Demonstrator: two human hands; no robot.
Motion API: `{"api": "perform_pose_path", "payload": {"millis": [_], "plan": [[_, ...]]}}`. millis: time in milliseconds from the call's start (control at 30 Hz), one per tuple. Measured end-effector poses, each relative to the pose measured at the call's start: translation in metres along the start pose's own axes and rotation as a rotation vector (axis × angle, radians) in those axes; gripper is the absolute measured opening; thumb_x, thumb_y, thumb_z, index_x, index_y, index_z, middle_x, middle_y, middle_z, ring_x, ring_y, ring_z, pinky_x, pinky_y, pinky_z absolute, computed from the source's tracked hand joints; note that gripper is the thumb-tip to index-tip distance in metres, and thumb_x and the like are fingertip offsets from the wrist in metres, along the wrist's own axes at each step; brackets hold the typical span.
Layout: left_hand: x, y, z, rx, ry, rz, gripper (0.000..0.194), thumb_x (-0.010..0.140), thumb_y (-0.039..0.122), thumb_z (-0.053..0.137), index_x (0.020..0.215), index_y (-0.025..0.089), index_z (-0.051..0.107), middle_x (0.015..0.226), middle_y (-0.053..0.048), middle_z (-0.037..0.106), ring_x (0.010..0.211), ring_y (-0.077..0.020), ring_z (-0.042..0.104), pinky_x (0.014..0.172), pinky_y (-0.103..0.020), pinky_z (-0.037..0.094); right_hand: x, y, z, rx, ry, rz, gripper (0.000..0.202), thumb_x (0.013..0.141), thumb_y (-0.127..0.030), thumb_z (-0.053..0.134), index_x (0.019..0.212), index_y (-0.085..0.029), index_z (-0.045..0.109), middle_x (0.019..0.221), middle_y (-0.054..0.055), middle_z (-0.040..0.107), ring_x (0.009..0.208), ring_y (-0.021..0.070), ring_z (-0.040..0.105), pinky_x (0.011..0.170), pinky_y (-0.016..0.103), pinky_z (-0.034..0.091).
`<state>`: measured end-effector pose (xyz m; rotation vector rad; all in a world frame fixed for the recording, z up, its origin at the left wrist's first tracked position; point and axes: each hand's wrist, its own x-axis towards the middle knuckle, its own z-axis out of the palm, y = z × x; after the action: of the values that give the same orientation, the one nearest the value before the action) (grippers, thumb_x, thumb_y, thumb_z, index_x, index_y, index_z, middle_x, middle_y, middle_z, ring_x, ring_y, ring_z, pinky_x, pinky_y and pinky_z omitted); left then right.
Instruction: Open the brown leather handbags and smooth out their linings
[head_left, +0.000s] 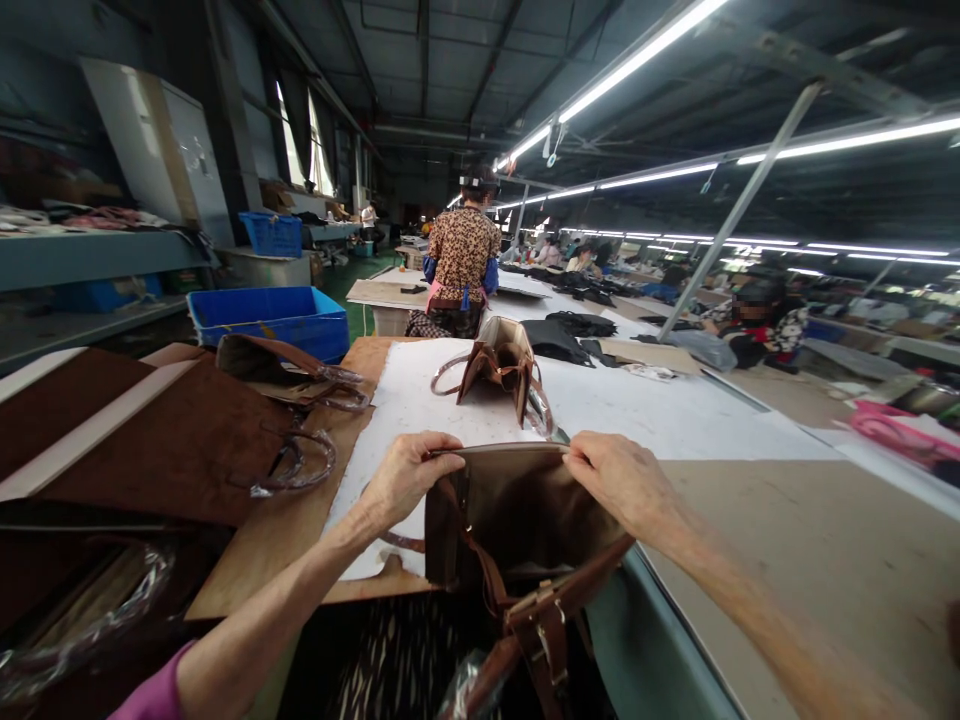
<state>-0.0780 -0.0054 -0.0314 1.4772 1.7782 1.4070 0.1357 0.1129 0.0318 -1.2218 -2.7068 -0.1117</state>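
Observation:
A brown handbag [540, 510] hangs in front of me with its mouth spread, showing the tan lining. At the left end of its far rim, my left hand [424, 475] pinches the edge between thumb and fingers. My right hand [619, 478] is closed on the same rim at its right end. The near side of the bag tips toward me, with brown straps, metal fittings and a plastic-wrapped handle low in the view. Just beyond, a second brown handbag [499, 370] stands upright on the white-covered table [637, 400].
Several brown bags and panels [187, 430] with wrapped handles are piled at the left. Behind them sits a blue bin [270, 320]. A person in a leopard-print top [465, 250] stands ahead, facing away. Black pieces [555, 340] lie farther along the table; brown board [810, 560] covers the right.

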Motion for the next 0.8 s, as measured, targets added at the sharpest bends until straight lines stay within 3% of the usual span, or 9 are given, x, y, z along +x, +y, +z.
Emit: {"api": "perform_pose_path", "payload": {"millis": [233,467,800], "plan": [[-0.002,0.02,-0.001,0.131,-0.002,0.038,0.015,0.074,0.022,0.051,0.081,0.019,0.064,0.075,0.004,0.063,0.072,-0.0114,0.055,0.067,-0.019,0.039,-0.003,-0.003,0.005,-0.08,0.051,0.049,0.022,0.078,-0.023,0.039,0.061,-0.018,0.052,0.063,0.0,0.057,0.06,0.0123,0.049,0.053,0.025,0.022],[0.003,0.019,0.003,0.218,0.008,0.074,0.013,0.075,0.024,0.054,0.081,0.019,0.064,0.076,0.003,0.063,0.072,-0.0118,0.056,0.066,-0.02,0.039,-0.002,-0.007,0.008,-0.161,0.05,0.087,0.021,0.078,-0.025,0.039,0.067,-0.019,0.056,0.07,0.002,0.061,0.066,0.0168,0.055,0.053,0.027,0.021],[0.015,0.033,0.019,0.78,-0.045,0.338,0.016,0.078,0.032,0.055,0.083,0.019,0.061,0.077,-0.001,0.058,0.081,-0.017,0.053,0.066,-0.024,0.037,-0.001,-0.008,0.009,-0.163,0.061,0.133,0.023,0.079,-0.026,0.04,0.069,-0.019,0.059,0.071,0.004,0.063,0.068,0.0186,0.057,0.054,0.028,0.024]]}}
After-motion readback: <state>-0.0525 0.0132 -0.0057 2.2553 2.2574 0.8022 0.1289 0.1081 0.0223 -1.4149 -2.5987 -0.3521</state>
